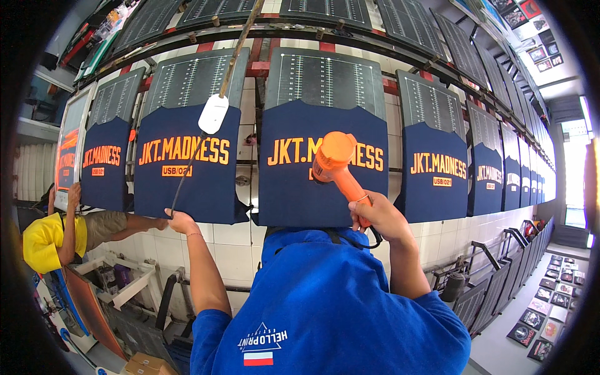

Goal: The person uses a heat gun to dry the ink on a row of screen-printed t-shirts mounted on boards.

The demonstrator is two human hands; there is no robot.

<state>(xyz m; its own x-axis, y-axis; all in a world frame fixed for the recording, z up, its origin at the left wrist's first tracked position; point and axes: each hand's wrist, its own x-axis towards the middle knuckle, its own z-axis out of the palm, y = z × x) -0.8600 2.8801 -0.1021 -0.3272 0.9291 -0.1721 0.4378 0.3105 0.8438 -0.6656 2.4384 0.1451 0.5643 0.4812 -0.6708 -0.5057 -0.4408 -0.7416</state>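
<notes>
My right hand (384,215) is wrapped round the handle of an orange hair dryer (337,150), which is over a navy T-shirt (312,209) straight ahead. Its round body hides part of the orange lettering printed there. A black cord (181,184) runs down from a white socket block (214,114) to my left hand (182,223), whose fingers are pinched on it. That block hangs from a long rod in front of a second navy T-shirt (184,203) with the same print. Both shirts lie stretched over dark boards marked with scales.
More printed navy shirts (435,197) on boards curve away to the right. At far left, a person in a yellow top (47,240) holds a framed screen (70,150). Another row of dark boards (328,11) stands beyond a metal rail. Racks (484,284) are behind me.
</notes>
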